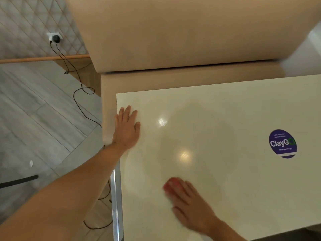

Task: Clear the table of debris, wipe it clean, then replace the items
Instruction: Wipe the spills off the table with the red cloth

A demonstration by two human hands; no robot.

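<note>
1. The table (pixel 225 119) has a glossy cream top; its long axis cannot be told, as the top runs out of view at the right and near edges.
2. The left hand (pixel 127 129) lies flat on the table's far-left corner, fingers straight and close together, pointing away from the person.
3. The right hand (pixel 186 199) rests on the table's near-left part with fingers spread over a red cloth (pixel 171 186); only a blurred red patch shows beyond the fingertips, so its shape and direction cannot be told.
4. A round purple sticker (pixel 282 143) sits on the table's right side, well apart from both hands.
5. A tan bench seat (pixel 173 79) runs along the table's far edge, its backrest (pixel 173 32) above.
6. Left of the table, a black cable (pixel 81 94) trails across the grey floor from a wall socket (pixel 54 37), and a small white scrap (pixel 31 163) lies on the floor.
</note>
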